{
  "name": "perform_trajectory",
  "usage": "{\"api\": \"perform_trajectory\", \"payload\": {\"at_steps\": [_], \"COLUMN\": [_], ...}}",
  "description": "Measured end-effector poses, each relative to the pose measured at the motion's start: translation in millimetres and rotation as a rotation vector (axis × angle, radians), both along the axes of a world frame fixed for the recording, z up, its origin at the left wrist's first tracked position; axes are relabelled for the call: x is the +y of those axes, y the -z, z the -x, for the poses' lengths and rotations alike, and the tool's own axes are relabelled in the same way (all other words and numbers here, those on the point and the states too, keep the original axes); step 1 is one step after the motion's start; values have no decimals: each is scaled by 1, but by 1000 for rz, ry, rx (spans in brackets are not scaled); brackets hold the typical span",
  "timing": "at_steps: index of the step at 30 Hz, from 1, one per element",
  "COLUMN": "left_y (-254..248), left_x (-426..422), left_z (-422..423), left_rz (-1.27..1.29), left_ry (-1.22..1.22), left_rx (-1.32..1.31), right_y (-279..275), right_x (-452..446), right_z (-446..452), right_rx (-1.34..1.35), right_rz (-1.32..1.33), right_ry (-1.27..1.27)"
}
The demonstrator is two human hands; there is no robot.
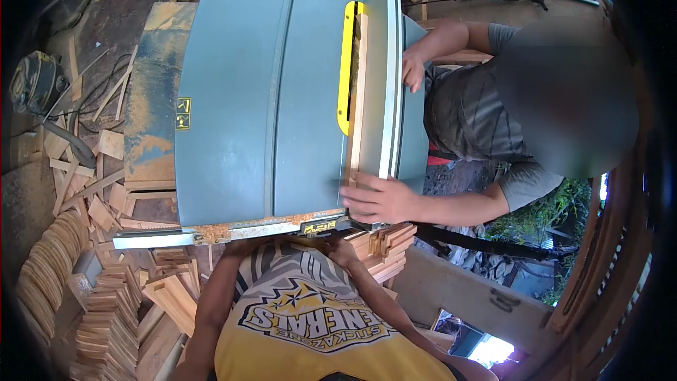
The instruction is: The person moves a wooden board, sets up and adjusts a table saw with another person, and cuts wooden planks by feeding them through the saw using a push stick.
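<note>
My left hand (247, 246) is at the front rail (240, 230) of a table saw, against my shirt, with its fingers mostly hidden. Near the rail's right part, my right hand (343, 252) is low beside stacked wood pieces (386, 250); its fingers are hard to make out. Whether either hand holds anything cannot be seen. On the grey saw table (233, 99), a long wooden strip (360, 92) lies between the yellow insert (345, 70) and the metal fence (389, 85). A co-worker's hand (377, 201) presses on the strip's near end.
A co-worker (472, 113) leans in from the right, with the other hand (413, 70) by the fence. Stacked cut boards (109, 317) and wood scraps (106, 204) cover the left floor. A machine with a hose (35, 85) stands far left.
</note>
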State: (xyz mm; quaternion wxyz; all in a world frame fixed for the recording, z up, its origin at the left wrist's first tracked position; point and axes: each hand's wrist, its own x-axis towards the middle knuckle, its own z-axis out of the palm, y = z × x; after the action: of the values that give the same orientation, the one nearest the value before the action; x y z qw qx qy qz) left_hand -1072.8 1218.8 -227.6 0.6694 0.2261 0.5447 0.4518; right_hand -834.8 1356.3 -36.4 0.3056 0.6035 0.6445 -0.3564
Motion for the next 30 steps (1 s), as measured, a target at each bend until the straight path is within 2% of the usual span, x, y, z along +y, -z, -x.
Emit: {"api": "perform_trajectory", "payload": {"at_steps": [4, 7, 15, 18, 22, 26, 29, 30], "left_y": [-7, -9, -11, -6, -7, -14, -22, -24], "left_x": [4, 7, 8, 9, 3, -5, -5, -3], "left_z": [-7, -9, -7, -3, 4, 31, 56, 63], "left_rz": [2, 0, 4, 2, 6, 10, -16, -40], "left_ry": [-19, -25, -28, -15, 36, 215, 430, 506], "left_rx": [-8, -11, 6, 34, 85, 212, 361, 421], "right_y": [30, 30, 55, 52, 17, 34, 27, 37], "right_x": [-3, -7, -5, -6, 1, -4, 1, 0], "right_z": [-21, -20, -33, -28, 3, -16, -9, -16], "right_rx": [-48, 81, 83, 90, 30, 81, -28, 61], "right_rz": [0, -128, -75, -95, -84, -135, -99, -134], "right_ry": [-80, -143, -186, -146, -55, 2, 19, 56]}}
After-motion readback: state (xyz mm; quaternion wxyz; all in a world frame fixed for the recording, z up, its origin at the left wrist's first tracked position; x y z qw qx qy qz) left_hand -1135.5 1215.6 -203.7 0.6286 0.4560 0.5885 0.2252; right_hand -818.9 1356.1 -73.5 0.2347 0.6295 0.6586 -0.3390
